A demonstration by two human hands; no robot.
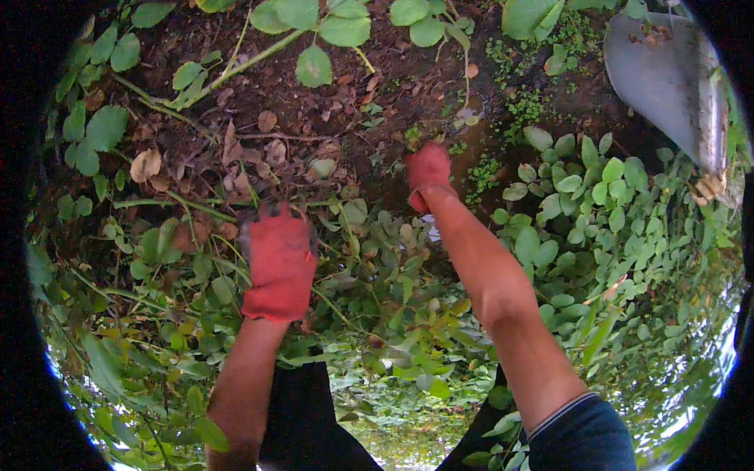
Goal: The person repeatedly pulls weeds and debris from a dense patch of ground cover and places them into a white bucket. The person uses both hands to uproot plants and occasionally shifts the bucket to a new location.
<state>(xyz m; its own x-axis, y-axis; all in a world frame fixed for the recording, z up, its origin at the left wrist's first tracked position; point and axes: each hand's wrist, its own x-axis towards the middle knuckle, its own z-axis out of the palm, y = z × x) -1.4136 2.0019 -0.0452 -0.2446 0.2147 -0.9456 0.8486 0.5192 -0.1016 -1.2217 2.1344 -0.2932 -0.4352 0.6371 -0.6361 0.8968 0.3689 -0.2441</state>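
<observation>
My left hand (279, 263), in a red glove with dark, dirty fingers, is palm down over a leafy tangle of stems. Its fingers bend downward and look slightly apart, close to a green stem (224, 210), with nothing visible in them. Farther off and to the right, my right hand (430, 174), in a similar red glove, is closed low against the dark soil (377, 169). A small green weed (412, 136) shows at the far edge of that fist. The fingertips themselves are hidden beneath the glove. Low weeds (483, 174) grow just right of it.
A thorny-looking branch (236, 72) with broad leaves arches across the upper left. Dry brown leaves (146, 165) litter the soil. Dense leafy shoots (581, 204) fill the right side. At the upper right stands a grey curved panel (660, 82) with a pale metal edge.
</observation>
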